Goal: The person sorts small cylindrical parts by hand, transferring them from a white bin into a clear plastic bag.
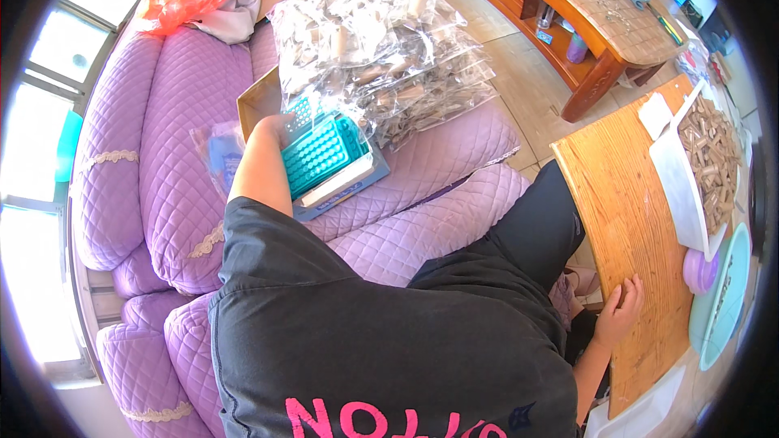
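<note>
My left hand [274, 127] reaches to the far left end of a cardboard box [350, 188] on the sofa. It is against the teal perforated plastic trays [320, 154] stacked inside; its fingertips are hidden, so I cannot tell whether it grips one. Clear plastic bags [369, 40] full of small brownish-grey pieces are piled just beyond the box. To the right, my right hand [621, 312] rests on the edge of a wooden table [641, 235], fingers stretched out and holding nothing.
The purple quilted sofa [191, 113] carries a red and white plastic bag [199, 4]. On the right stand a white tray [682, 178] of small brown pieces, a purple round container [699, 270] and a light teal basin [722, 308]. A carved wooden coffee table [588, 40] is farther off.
</note>
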The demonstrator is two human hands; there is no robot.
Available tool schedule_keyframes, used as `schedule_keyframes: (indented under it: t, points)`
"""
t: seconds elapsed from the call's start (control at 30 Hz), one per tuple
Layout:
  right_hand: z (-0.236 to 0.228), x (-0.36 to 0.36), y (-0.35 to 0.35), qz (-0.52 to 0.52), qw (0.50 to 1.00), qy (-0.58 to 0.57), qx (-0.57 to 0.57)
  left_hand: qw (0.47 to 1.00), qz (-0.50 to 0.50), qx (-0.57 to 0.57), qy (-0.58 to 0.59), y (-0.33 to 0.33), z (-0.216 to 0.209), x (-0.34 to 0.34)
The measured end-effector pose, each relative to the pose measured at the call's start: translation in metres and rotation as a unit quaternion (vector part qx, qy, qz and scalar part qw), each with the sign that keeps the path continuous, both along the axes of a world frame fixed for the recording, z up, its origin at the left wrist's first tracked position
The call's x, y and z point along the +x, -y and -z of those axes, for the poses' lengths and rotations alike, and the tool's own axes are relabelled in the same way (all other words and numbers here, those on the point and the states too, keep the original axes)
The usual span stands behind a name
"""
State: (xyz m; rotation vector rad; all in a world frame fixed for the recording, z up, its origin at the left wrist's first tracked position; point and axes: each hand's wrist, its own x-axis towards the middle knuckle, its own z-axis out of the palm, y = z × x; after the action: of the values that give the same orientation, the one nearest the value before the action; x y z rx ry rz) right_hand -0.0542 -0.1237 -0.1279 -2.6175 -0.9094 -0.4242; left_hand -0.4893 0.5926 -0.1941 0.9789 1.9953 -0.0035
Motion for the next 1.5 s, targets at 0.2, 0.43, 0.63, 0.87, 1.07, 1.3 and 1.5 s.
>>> schedule_keyframes:
  t: [0.2, 0.43, 0.63, 0.87, 1.07, 1.3, 1.5]
  points:
    - [0.003, 0.002, -0.007, -0.008, 1.0, -0.005, 0.006, 0.997, 0.069, -0.009, 0.016, -0.014, 0.024, -0.027]
    - [0.0, -0.001, 0.002, 0.001, 1.0, 0.008, -0.005, 0.989, -0.122, 0.019, 0.086, 0.01, 0.001, 0.013]
    - [0.005, 0.004, -0.008, -0.013, 1.0, 0.005, 0.004, 0.997, 0.054, 0.012, 0.049, -0.037, 0.036, -0.05]
    - [0.001, 0.0, -0.003, 0.003, 1.0, 0.001, 0.0, 0.998, 0.041, 0.017, 0.039, 0.004, 0.003, -0.003]
    - [0.004, 0.003, -0.004, -0.004, 1.0, 0.004, -0.001, 0.978, -0.115, 0.06, 0.164, 0.026, -0.021, 0.007]
    - [0.005, 0.003, -0.001, -0.004, 1.0, 0.008, -0.004, 0.938, -0.154, 0.007, 0.311, 0.062, -0.071, 0.034]
    - [0.004, 0.003, -0.002, -0.002, 1.0, 0.006, -0.002, 0.927, -0.172, 0.043, 0.33, 0.063, -0.072, 0.036]
